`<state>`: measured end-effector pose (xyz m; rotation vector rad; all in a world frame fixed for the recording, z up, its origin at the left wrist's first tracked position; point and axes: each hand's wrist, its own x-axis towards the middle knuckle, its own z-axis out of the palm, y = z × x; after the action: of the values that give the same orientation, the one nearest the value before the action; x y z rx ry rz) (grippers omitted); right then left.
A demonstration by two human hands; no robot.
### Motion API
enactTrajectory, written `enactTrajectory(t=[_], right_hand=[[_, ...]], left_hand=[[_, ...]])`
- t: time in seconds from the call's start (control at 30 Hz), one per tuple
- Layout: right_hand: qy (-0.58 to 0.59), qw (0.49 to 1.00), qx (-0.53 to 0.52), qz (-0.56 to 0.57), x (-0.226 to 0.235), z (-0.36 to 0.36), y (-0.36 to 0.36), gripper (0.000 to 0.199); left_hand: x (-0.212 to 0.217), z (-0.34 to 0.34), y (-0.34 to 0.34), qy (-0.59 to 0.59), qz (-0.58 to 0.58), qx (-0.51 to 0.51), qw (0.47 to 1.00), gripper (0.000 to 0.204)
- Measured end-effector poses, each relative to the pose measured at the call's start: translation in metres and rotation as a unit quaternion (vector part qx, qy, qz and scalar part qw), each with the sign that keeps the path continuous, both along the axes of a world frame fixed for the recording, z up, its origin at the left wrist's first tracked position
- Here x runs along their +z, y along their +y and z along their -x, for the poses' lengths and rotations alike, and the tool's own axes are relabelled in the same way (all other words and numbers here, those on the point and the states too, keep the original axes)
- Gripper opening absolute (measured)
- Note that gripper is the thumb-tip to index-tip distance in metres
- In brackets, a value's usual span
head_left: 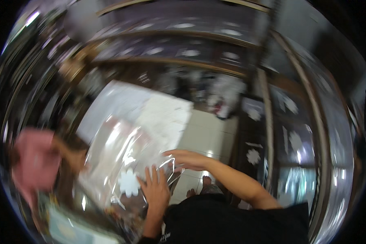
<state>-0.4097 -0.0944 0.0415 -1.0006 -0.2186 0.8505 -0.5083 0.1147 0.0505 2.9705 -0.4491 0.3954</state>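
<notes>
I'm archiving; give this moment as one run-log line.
left hand: spread on clear plastic; right hand: at plastic's edge; nearby: white flower shape, co-worker in pink

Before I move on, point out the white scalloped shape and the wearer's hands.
White scalloped shape [129, 182]: head view, its middle.
Left hand [156, 192]: head view, its back.
Right hand [190, 160]: head view, its back.

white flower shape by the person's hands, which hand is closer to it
Left. The left hand is just right of the white flower shape; the right hand is farther right and higher in the picture.
</notes>
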Motion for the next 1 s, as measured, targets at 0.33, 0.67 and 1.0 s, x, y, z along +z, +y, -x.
enactTrajectory(t=[0.33,0.67,1.0], right_hand=[[-0.219,0.93,-0.069,0.287,0.039,-0.053,-0.043,0.033],[-0.519,0.64,-0.034,0.565,0.315,-0.032,-0.177,0.039],[-0.19,0.556,-0.376,0.717,0.447,0.208,-0.412,0.021]], left_hand=[[0.033,0.003,-0.088,0.035,0.073,-0.186,0.979,0.07],[0.071,0.003,-0.094,-0.148,0.293,-0.342,0.881,0.055],[-0.009,-0.02,-0.135,0.024,0.317,-0.326,0.89,0.034]])
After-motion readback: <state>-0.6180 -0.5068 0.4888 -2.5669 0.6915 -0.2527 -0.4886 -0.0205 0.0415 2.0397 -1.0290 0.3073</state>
